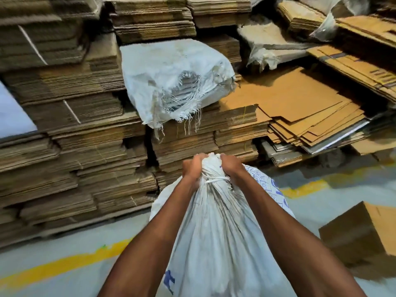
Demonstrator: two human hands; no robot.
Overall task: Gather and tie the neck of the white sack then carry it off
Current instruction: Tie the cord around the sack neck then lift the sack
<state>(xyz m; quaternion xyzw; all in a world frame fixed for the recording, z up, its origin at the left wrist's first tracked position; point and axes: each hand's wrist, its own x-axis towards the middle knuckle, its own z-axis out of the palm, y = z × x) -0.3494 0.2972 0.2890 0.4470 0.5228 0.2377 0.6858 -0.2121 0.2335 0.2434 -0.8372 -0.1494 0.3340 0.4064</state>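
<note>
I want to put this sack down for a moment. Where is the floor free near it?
Bare floor lies left of the white sack, between the yellow line and the cardboard stacks. Right, a smaller patch sits before the brown box. Straight ahead is crowded with cardboard and a torn sack.

Stacked flattened cardboard point(85, 129) behind a grey floor point(42, 281) with yellow line point(64, 264).
</note>
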